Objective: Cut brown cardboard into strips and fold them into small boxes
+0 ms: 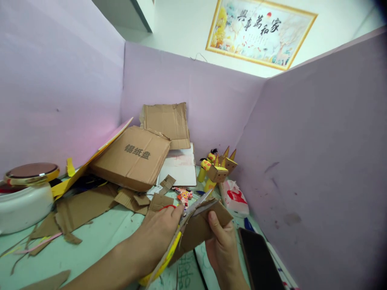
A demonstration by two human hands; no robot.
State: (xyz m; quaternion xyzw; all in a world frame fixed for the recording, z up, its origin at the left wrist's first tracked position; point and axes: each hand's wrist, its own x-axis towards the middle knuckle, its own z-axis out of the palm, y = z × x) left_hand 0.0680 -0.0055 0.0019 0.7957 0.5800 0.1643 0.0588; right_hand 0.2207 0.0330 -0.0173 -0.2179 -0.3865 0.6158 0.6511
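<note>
My left hand [163, 226] is closed round the scissors, its fingers mostly hidden behind its back. The scissors [191, 209] have a red handle, and their parted blades straddle the upper edge of a brown cardboard piece [196, 231]. A narrow cut strip curls down beside the blades. My right hand [223, 239] grips that cardboard from the right, thumb on its near face. Below the left wrist lies a yellow rounded thing [165, 262], partly covered. Just beyond the blades stand cardboard-headed figures [218, 173] with yellow horns and yellow bodies.
A flat cardboard box [133, 159] leans at the back left, among cardboard scraps [84, 203]. At far left is a white pot [26, 207]. A black phone [260, 259] and a tissue pack [236, 197] lie right. Pale purple panels [193, 88] enclose the table.
</note>
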